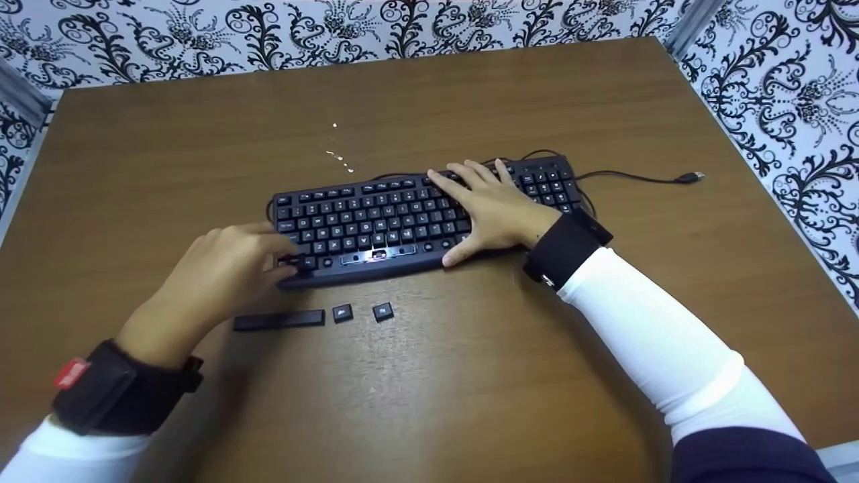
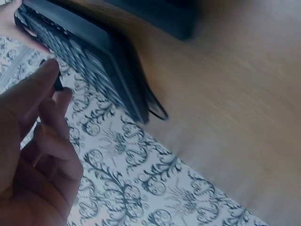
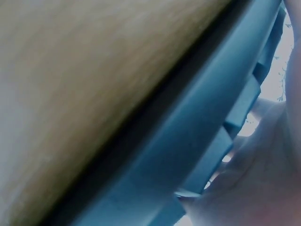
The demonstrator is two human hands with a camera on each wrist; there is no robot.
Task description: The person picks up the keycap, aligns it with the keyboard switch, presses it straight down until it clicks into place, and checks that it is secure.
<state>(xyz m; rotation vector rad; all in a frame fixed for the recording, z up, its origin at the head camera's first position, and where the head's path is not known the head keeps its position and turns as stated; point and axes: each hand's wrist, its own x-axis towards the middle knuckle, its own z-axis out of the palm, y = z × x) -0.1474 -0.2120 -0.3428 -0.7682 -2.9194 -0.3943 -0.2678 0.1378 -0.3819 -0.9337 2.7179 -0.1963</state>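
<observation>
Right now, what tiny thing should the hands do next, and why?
Perhaps lay the small dark piece beside the two loose keys: the left hand pinches it, and those keys lie on the table in front of the keyboard.

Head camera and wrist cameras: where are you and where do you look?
Head: on the head, facing forward and down at the keyboard; left hand, right hand and white sleeves show.
Left wrist: on that wrist, facing the left hand, pinching a small dark piece; the right hand partly shows.
Right wrist: on that wrist, facing the keyboard's edge; part of the right hand shows.
Head and left wrist share the keyboard and patterned backdrop.
</observation>
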